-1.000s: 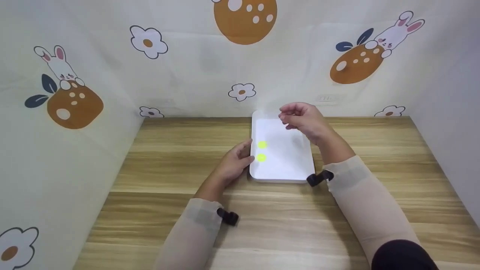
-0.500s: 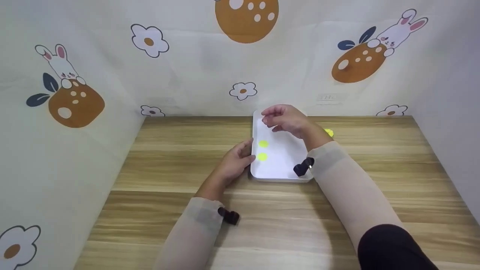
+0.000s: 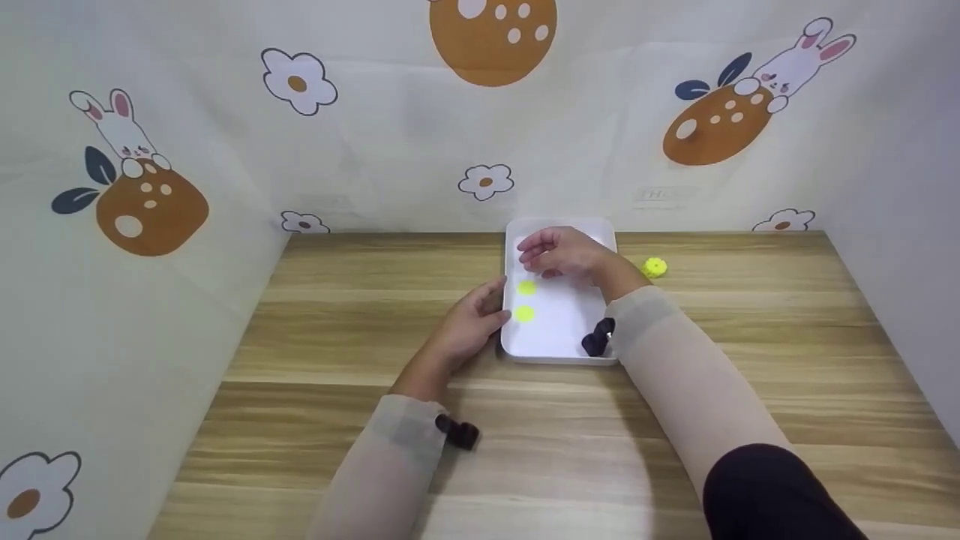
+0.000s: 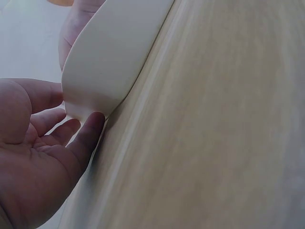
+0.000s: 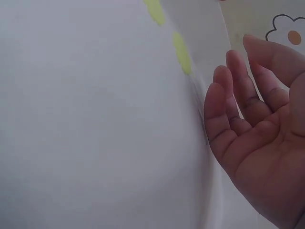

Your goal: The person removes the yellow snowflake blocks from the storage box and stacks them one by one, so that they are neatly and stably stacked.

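Observation:
A white rectangular tray (image 3: 562, 341) lies against the back wall. Along its left side sit two small yellow round pieces (image 3: 527, 287) (image 3: 523, 313), scalloped in the right wrist view. My left hand (image 3: 465, 326) holds the tray's left edge, its thumb at the rim and other fingers against the outer wall. Above the tray's far half is my right hand (image 3: 566, 255), fingers bent and thumb close to the forefinger. Palm and loosely bent fingers show in the right wrist view, but whether anything small is between the fingertips is hidden.
Right of the tray, a yellow scalloped piece or small pile (image 3: 655, 268) lies on the wooden table (image 3: 337, 337). A patterned cloth wall (image 3: 390, 135) rises directly behind the tray, with walls at both sides. Black wrist cameras sit on both sleeves.
My right hand has moved left over the tray, then lower toward its left side, uncovering the yellow piece on the table. My left hand keeps its place on the tray.

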Action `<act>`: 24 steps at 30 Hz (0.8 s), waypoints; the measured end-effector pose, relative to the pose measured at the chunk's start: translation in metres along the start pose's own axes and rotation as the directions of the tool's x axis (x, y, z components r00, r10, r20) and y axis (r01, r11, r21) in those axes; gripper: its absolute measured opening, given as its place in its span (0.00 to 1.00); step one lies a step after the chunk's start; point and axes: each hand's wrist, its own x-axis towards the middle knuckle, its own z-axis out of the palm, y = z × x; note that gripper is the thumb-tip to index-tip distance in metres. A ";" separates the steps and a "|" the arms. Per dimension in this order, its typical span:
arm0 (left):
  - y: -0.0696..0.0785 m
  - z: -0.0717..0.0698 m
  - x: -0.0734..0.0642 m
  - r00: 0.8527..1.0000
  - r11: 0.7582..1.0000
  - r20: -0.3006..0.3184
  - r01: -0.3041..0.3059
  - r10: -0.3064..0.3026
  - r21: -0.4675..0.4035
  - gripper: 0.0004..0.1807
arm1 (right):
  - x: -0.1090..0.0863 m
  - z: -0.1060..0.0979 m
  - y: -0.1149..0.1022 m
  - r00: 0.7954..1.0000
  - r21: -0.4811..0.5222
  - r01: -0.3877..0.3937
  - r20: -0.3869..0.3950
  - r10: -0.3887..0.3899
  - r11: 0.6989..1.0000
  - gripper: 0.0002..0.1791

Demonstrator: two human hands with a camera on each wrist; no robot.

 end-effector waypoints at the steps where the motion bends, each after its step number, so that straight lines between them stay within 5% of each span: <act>1: 0.000 0.000 0.000 1.000 1.000 0.004 -0.007 0.007 -0.010 0.36 | 0.000 0.000 0.001 1.000 -0.023 0.005 0.005 -0.005 1.000 0.23; 13: 0.001 0.001 0.000 1.000 0.998 0.020 -0.018 0.019 -0.060 0.36 | 0.002 -0.001 0.011 0.997 -0.156 0.035 0.072 -0.023 0.987 0.24; 24: 0.000 0.001 0.000 1.000 0.999 0.009 -0.025 0.025 -0.037 0.36 | 0.002 0.001 0.008 0.993 -0.321 0.050 0.118 -0.013 0.946 0.27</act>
